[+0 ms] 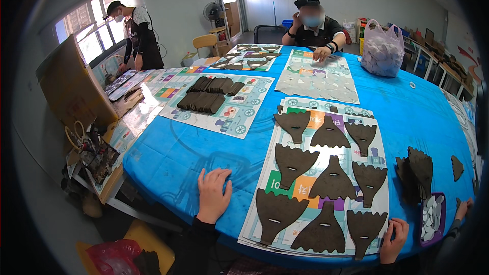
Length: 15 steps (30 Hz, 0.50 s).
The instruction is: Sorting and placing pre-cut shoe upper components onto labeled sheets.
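Observation:
My left hand lies on the blue tablecloth with its fingers spread, holding nothing. At the near right corner of a printed sheet rests my right hand; its fingers are slightly bent and apart, with nothing seen in them. Rows of dark fan-shaped pieces with scalloped edges cover this sheet, some pointing up and some down. Most show a small pale slit. Right of the sheet stands a bunch of similar dark pieces, beside a purple tray of white flat pieces.
Another printed sheet bears stacked dark strips. A seated person reaches over a sheet of pale discs, near a full plastic bag. Another person stands far left. Someone's hand is at the right edge.

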Tool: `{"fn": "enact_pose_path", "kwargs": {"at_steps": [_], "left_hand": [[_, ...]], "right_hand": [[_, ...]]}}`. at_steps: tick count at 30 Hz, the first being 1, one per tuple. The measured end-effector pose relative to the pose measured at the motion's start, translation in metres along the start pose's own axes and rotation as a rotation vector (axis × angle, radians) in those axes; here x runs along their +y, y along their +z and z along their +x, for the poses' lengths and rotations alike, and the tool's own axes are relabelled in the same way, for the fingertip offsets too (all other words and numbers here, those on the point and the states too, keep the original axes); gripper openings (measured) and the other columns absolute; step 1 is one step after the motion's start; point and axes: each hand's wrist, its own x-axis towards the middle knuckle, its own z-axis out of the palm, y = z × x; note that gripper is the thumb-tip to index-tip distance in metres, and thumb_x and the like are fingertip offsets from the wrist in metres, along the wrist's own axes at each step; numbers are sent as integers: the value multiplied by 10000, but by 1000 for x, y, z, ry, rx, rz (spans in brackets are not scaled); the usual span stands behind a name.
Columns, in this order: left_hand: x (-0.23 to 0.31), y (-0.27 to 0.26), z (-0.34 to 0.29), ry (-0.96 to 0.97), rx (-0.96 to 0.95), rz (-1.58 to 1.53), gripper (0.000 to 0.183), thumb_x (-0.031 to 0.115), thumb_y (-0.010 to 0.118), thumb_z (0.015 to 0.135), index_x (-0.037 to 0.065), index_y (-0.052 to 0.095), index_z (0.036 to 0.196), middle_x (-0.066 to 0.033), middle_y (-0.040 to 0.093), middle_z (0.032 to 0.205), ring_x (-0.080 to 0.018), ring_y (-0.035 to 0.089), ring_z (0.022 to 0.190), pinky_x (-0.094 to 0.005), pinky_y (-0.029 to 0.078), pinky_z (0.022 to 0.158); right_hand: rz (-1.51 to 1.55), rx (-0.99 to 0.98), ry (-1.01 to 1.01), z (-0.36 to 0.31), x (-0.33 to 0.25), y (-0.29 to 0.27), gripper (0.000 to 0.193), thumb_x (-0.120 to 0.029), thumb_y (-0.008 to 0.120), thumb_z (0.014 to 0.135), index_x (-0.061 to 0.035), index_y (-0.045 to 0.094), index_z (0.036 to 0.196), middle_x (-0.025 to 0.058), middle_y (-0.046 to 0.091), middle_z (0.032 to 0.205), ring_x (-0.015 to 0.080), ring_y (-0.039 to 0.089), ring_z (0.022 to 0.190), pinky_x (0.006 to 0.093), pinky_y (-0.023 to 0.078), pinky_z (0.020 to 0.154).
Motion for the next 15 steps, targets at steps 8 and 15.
{"fn": "enact_pose_path", "kwargs": {"at_steps": [8, 15], "left_hand": [[0, 0, 0, -35, 32, 42, 303, 143, 588, 862, 103, 618, 1161, -78, 618, 1075, -247, 558, 1097, -503, 229, 1132], [2, -2, 1, -44, 113, 6, 255, 130, 589, 861, 109, 644, 1108, -66, 623, 1032, -237, 569, 1054, -492, 252, 1122]], "right_hand": [[5, 0, 2, 0, -1, -1, 151, -93, 517, 921, 43, 581, 906, 168, 584, 1007, 322, 539, 959, 390, 426, 853], [1, -1, -11, 1, -3, -1, 143, -84, 520, 914, 47, 577, 905, 168, 585, 998, 330, 539, 951, 391, 426, 847]]}}
